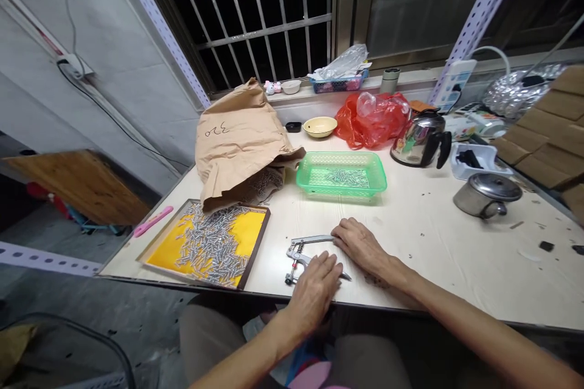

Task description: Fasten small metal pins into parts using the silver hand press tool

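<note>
Has metal hand tool (301,257) on worktop (424,267) near the six-o'clock edge. Rests left hand (314,287) over lower handle (345,276) with fingers (326,263) close together; sets bent fingers of right hand (359,243) at end of upper handle (314,239). Cannot tell about any pinch. Has tray (246,230) of small metal pieces (212,243) at nine o'clock from the tool, brown paper bag (241,140) at eleven, green basket (340,192) at one.

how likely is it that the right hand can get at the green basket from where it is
Quite likely: the right hand rests at the metal tool, only tabletop shows between that hand and the green basket, and the basket's top looks uncovered.
</note>
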Motion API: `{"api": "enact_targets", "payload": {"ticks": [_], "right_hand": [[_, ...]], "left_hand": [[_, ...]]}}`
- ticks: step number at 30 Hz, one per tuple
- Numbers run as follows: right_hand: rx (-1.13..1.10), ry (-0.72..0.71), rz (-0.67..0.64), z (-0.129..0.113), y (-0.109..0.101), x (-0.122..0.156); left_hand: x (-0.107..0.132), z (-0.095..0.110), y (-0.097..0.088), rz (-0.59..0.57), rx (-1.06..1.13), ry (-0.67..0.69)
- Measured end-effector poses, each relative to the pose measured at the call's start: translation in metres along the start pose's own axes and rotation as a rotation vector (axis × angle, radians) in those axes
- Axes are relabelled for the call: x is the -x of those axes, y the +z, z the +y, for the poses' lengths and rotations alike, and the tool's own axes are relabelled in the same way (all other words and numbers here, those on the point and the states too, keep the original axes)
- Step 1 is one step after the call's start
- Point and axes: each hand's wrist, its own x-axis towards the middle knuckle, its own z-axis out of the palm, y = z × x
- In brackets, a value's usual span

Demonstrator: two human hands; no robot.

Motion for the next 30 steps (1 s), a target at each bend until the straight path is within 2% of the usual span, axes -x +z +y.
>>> {"api": "enact_targets", "payload": {"ticks": [6,8,10,12,15,18,23,30], "right_hand": [[0.053,0.029,0.001,0.015,0.007,-0.020],[0.084,0.073,-0.022,0.010,0.003,-0.023],[0.101,0.077,-0.039,-0.006,-0.003,-0.023],[0.084,-0.038,-0.068,-0.029,-0.005,-0.024],[0.063,-0.302,-0.163,-0.067,0.001,-0.027],[0.088,-0.412,-0.200,-0.092,0.016,-0.033],[0.113,-0.569,-0.227,-0.099,0.031,-0.043],[0.107,-0.639,-0.240,-0.096,0.029,-0.043]], "left_hand": [[0.003,0.008,0.003,0.013,0.081,-0.009],[0.002,0.008,0.001,0.011,0.088,-0.011],[0.002,0.009,0.001,0.024,0.105,-0.009],[0.003,0.008,0.006,0.032,0.143,-0.019],[0.009,0.005,0.023,0.001,0.191,-0.083],[0.019,0.000,0.043,-0.030,0.175,-0.123],[0.028,-0.007,0.065,-0.007,0.139,-0.102],[0.029,-0.008,0.083,0.013,0.105,-0.095]]}}
